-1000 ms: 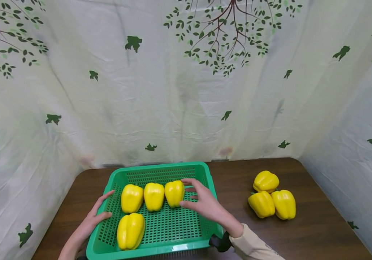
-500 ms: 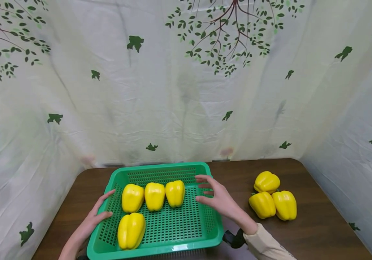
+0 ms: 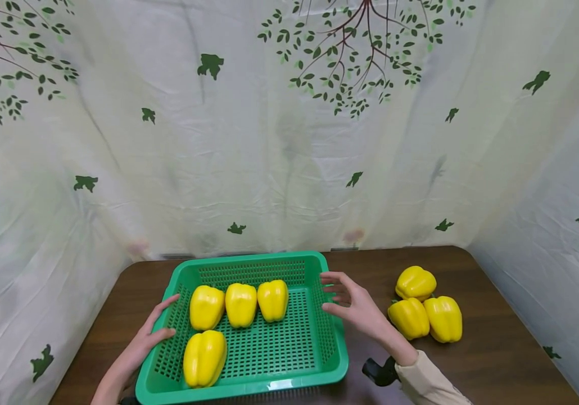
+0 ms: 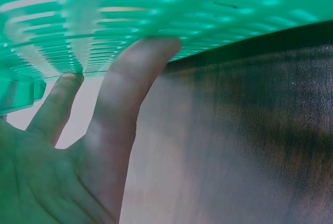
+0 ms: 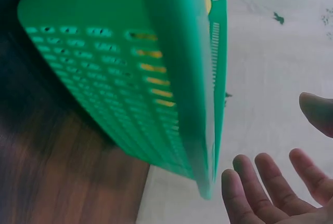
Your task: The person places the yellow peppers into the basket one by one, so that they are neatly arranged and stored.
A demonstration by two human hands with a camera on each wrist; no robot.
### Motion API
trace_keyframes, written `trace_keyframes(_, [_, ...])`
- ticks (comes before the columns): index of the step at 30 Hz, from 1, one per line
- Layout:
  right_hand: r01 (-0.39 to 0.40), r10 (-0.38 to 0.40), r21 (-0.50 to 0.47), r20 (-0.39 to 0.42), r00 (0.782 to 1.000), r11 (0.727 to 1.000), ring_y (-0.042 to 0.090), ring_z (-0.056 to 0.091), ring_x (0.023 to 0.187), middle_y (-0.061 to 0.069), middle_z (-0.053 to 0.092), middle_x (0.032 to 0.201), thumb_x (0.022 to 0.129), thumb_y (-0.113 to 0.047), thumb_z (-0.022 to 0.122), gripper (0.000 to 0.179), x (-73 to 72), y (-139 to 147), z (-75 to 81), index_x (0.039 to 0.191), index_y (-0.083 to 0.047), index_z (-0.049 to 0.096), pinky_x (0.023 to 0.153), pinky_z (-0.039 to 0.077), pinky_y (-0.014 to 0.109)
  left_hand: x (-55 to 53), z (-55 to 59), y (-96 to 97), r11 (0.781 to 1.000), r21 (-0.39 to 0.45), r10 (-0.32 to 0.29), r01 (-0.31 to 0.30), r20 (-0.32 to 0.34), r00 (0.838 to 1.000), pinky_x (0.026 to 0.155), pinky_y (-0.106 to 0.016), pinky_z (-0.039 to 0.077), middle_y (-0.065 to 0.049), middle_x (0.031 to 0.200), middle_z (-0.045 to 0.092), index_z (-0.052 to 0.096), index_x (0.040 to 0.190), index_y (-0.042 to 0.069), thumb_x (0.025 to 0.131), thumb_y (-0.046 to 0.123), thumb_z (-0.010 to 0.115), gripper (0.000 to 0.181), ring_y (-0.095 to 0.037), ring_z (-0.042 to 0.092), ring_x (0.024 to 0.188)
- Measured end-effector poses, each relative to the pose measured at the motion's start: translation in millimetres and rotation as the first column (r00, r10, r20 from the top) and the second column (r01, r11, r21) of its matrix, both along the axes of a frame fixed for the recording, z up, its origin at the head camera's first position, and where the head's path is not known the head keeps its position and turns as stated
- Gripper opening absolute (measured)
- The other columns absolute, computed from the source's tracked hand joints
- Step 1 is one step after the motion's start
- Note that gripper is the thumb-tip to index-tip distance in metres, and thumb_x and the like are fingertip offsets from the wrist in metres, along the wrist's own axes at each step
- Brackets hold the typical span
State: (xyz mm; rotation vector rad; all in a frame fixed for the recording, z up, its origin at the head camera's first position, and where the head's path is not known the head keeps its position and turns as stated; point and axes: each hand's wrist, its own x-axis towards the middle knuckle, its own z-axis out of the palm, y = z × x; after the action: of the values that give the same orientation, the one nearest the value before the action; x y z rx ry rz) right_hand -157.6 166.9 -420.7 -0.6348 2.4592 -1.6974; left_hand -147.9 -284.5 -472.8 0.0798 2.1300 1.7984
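A green plastic basket [image 3: 274, 355] with slotted walls sits on the table. Inside it, yellow bell peppers stand three in a back row, the rightmost pepper [image 3: 272, 301] included, and one larger-looking pepper [image 3: 205, 359] lies front left. My left hand [image 3: 138, 346] is at the basket's left side with fingers spread; in the left wrist view its thumb [image 4: 117, 99] touches the slotted wall from outside. My right hand [image 3: 357, 308] hovers by the right rim, fingers loosely bent and holding nothing. In the right wrist view its fingers [image 5: 276, 185] are apart from the basket's outer wall [image 5: 104, 68].
Three more yellow bell peppers [image 3: 423, 306] lie grouped on the brown wooden table [image 3: 497, 360], right of the basket. A pale curtain [image 3: 289, 169] printed with leaves and branches hangs behind the table and along both sides.
My right hand has moved from beside the rightmost pepper in the basket to the right, out over the right rim. The left hand and the peppers look unmoved.
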Motion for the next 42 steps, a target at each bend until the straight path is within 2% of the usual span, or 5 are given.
trace_keyframes(8, [0.044, -0.043, -0.024, 0.025, 0.999, 0.999, 0.033, 0.051, 0.119, 0.017, 0.049, 0.134, 0.09, -0.007, 0.066, 0.053, 1.5, 16.2, -3.3, 0.138, -0.007, 0.043, 0.097, 0.041, 0.049, 0.0, 0.0, -0.3, 1.0, 0.009, -0.005, 0.005, -0.011, 1.0, 0.084, -0.045, 0.051, -0.022, 0.155, -0.004, 0.008, 0.152, 0.02, 0.099, 0.012, 0.044, 0.065, -0.038, 0.039, 0.124])
trace_keyframes(16, [0.057, -0.058, -0.034, -0.026, 0.998, 0.998, 0.034, 0.052, 0.117, 0.011, 0.053, 0.13, 0.088, -0.015, 0.069, 0.053, -0.4, 38.1, -11.0, 0.136, -0.012, 0.046, 0.094, 0.043, 0.05, 0.2, -0.6, -0.9, 1.0, 0.008, -0.005, 0.005, -0.01, 1.0, 0.084, -0.044, 0.051, -0.022, 0.155, -0.003, 0.008, 0.152, 0.02, 0.099, 0.011, 0.045, 0.065, -0.037, 0.04, 0.124])
trace_keyframes(24, [0.046, -0.047, -0.038, -0.009, 0.999, 0.998, 0.038, 0.049, 0.118, 0.012, 0.052, 0.13, 0.089, -0.015, 0.068, 0.05, -4.9, 60.7, -14.6, 0.135, -0.009, 0.047, 0.096, 0.039, 0.055, 0.8, -1.2, -0.3, 1.0, -0.03, -0.006, 0.005, -0.05, 0.999, 0.084, -0.039, 0.051, -0.021, 0.154, -0.001, 0.01, 0.152, 0.016, 0.098, 0.012, 0.046, 0.065, -0.035, 0.042, 0.122])
trace_keyframes(32, [0.104, -0.103, 0.028, -0.04, 0.994, 0.994, 0.039, 0.048, 0.119, 0.014, 0.052, 0.131, 0.089, -0.015, 0.068, 0.049, -7.8, 85.0, -23.5, 0.133, -0.004, 0.049, 0.097, 0.038, 0.056, 1.7, -1.2, -0.3, 0.999, 0.04, -0.004, 0.003, 0.016, 1.0, 0.085, -0.047, 0.05, -0.019, 0.154, -0.001, 0.008, 0.152, 0.023, 0.099, 0.013, 0.045, 0.065, -0.036, 0.043, 0.12])
trace_keyframes(42, [0.201, -0.207, 0.116, 0.036, 0.978, 0.973, 0.038, 0.049, 0.118, 0.018, 0.053, 0.131, 0.087, -0.018, 0.071, 0.052, -2.5, 109.6, -28.1, 0.132, -0.004, 0.05, 0.098, 0.036, 0.058, 1.2, -2.0, -1.2, 1.0, 0.012, -0.013, 0.014, -0.017, 1.0, 0.085, -0.043, 0.051, -0.021, 0.154, -0.001, 0.008, 0.152, 0.019, 0.099, 0.011, 0.045, 0.065, -0.036, 0.043, 0.121])
